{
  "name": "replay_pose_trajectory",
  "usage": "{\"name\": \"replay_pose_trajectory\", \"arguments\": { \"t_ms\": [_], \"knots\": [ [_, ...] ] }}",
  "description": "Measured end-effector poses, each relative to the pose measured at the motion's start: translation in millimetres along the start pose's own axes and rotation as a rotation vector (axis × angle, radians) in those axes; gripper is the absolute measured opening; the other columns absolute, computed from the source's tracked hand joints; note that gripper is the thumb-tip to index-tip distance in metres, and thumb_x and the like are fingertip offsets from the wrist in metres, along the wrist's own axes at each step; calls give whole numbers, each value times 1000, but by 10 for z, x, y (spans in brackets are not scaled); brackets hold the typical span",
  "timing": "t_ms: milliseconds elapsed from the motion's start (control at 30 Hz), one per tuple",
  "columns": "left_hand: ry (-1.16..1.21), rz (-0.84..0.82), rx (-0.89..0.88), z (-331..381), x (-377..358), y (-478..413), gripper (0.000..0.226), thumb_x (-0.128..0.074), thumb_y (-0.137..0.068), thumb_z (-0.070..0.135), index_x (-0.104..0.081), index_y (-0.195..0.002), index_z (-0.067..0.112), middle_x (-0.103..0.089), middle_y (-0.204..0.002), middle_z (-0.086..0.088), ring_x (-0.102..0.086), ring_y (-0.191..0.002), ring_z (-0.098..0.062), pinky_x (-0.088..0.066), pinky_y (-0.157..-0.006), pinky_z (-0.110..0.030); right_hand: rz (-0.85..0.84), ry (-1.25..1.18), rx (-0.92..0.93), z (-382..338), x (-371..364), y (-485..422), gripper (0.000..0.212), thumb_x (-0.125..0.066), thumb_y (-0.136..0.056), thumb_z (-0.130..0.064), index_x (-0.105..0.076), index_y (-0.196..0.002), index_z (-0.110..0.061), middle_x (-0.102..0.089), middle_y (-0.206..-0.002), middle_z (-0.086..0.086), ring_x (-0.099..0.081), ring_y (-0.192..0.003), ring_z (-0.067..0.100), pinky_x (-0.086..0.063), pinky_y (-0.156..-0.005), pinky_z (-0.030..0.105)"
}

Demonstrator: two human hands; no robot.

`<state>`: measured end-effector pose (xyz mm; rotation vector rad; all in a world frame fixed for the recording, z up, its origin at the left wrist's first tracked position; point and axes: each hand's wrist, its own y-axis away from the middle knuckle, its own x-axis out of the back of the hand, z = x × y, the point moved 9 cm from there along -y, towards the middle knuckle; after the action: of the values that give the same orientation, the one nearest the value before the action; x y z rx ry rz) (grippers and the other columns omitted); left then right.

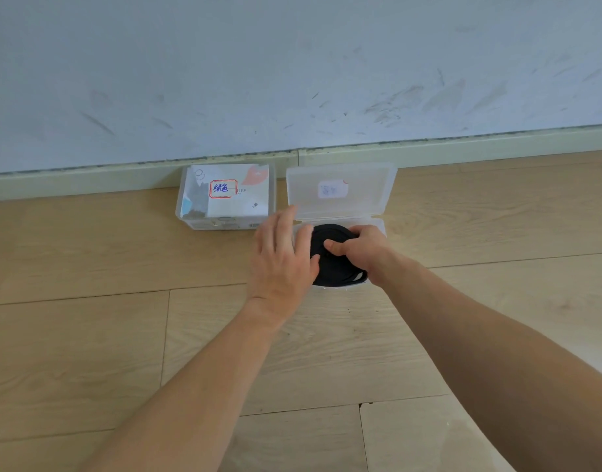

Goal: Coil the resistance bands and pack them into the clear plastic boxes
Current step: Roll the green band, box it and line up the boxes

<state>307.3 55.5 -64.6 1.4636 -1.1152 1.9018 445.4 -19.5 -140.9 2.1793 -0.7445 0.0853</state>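
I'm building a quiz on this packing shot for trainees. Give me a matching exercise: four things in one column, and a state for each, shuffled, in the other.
Things
1. left box
2. right box
3. band
4. right hand

States
A. grips the band
B. lid shut
C. black, coiled, lying in a box
D. lid raised

Pairs: 1-B, 2-D, 3-C, 4-A
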Motion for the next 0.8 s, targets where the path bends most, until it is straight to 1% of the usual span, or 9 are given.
{"name": "replay_pose_trajectory", "arguments": {
  "t_ms": [33,100,133,200,267,333,467,633,800],
  "knots": [
    [61,-3,-80,66,-44,19,57,-73,-83,38,-60,-128,5,-51,-145,-17,-43,-135,-34,-42,-110,-48,-3,0,3,-3,1,-2,37,-82,-84,-24,-69,-117,-15,-73,-105,6,-68,-97,26,-59,-82,40],
    [139,-115,-165,134,-211,56,70,-54,-94,48,-46,-148,5,-41,-158,-11,-32,-150,-25,-31,-121,-48,-6,10,11,-8,-2,-7,36,-81,-84,-25,-68,-117,-17,-73,-104,5,-68,-96,26,-59,-84,41],
    [170,-183,-151,118,-295,60,75,-45,-97,54,-37,-154,7,-32,-164,-7,-25,-154,-20,-26,-123,-46,-6,12,13,-11,-7,-5,36,-81,-85,-25,-68,-117,-17,-72,-104,4,-68,-96,26,-59,-85,42],
    [217,-260,-84,65,-412,40,81,-37,-95,60,-29,-158,11,-24,-167,-1,-17,-155,-14,-20,-126,-43,0,-5,18,-20,2,3,36,-81,-85,-24,-68,-117,-18,-72,-103,4,-68,-94,25,-59,-79,39],
    [221,-271,-51,58,-437,26,83,-37,-93,62,-29,-158,12,-25,-166,0,-18,-155,-13,-17,-126,-41,4,-26,30,-22,9,5,33,-81,-85,-23,-68,-115,-18,-71,-100,2,-67,-89,21,-57,-70,34],
    [202,-264,-43,74,-426,25,82,-36,-92,62,-30,-158,13,-26,-166,1,-19,-155,-13,-15,-125,-40,4,-36,54,-29,9,17,31,-81,-85,-22,-69,-113,-18,-71,-99,1,-67,-87,18,-55,-66,31],
    [201,-254,-27,70,-408,27,81,-36,-92,61,-30,-158,15,-26,-166,3,-18,-154,-11,-10,-124,-39,16,-65,97,-36,13,31,28,-82,-84,-20,-71,-110,-18,-73,-98,0,-69,-91,18,-57,-74,33],
    [248,-256,9,58,-398,16,82,-53,-91,56,-27,-159,18,-26,-166,4,-19,-154,-11,-8,-124,-39,14,-89,155,-55,26,73,27,-82,-83,-16,-73,-107,-20,-74,-98,-2,-70,-93,18,-59,-78,34],
    [306,-277,42,35,-386,0,87,-62,-87,53,-25,-159,21,-31,-165,4,-21,-154,-12,-18,-124,-49,33,-66,204,-81,33,120,28,-82,-82,-16,-73,-108,-24,-74,-100,-4,-70,-96,18,-61,-84,40]
  ]
}}
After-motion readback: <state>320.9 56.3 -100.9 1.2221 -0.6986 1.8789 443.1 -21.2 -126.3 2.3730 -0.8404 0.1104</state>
